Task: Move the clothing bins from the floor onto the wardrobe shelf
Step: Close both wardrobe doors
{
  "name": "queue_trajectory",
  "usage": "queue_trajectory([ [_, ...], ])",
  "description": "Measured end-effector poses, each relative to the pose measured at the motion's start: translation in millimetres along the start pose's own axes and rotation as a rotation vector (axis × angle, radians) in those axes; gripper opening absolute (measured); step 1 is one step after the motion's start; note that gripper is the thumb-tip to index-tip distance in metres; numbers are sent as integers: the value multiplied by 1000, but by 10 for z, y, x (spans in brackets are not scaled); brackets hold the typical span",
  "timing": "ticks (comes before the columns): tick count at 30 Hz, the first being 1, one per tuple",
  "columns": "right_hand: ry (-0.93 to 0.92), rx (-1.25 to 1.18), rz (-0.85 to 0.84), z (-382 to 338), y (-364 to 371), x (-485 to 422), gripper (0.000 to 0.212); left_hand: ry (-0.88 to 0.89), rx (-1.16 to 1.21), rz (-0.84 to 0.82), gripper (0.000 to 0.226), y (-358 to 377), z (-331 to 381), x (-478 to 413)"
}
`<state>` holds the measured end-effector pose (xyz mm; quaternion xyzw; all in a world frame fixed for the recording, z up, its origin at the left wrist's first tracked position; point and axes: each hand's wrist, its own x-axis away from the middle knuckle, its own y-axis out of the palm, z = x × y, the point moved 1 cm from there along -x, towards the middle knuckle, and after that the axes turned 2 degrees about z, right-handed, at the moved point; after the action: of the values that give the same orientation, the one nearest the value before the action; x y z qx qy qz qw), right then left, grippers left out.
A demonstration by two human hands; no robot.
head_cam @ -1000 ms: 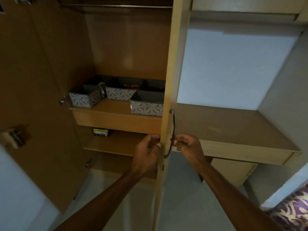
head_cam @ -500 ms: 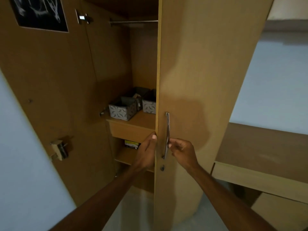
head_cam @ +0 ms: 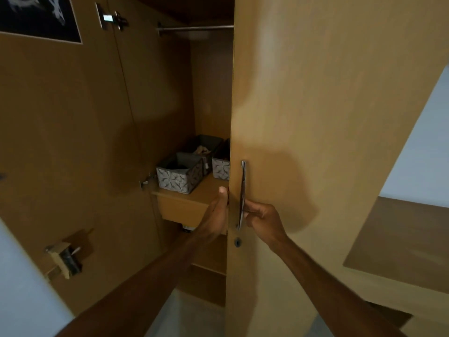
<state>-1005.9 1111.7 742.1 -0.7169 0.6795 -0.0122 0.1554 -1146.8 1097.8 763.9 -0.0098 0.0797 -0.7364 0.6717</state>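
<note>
Grey patterned clothing bins stand on the wardrobe shelf (head_cam: 194,194): one bin (head_cam: 178,176) at the front left, another (head_cam: 205,148) behind it with cloth inside, a third (head_cam: 221,166) half hidden by the right wardrobe door (head_cam: 303,117). My left hand (head_cam: 217,215) grips that door's free edge, thumb on the front. My right hand (head_cam: 261,216) holds the metal door handle (head_cam: 242,193) with its fingers curled behind the bar.
The left door (head_cam: 60,142) stands wide open, with a latch (head_cam: 64,257) and a dark poster (head_cam: 36,15) on its inner face. A hanging rail (head_cam: 194,27) crosses the top. A wooden desk (head_cam: 401,242) juts out at right. Lower shelves sit under the bins.
The right door has swung across the opening with both hands on it, hiding most of the bins. My view has shifted left and up.
</note>
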Motion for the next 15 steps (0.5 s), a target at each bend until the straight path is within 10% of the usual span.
queue_trajectory([
  [15,-46,54,-93,267,-38,-1149,53,6,74,64,45,37,-22,-1232],
])
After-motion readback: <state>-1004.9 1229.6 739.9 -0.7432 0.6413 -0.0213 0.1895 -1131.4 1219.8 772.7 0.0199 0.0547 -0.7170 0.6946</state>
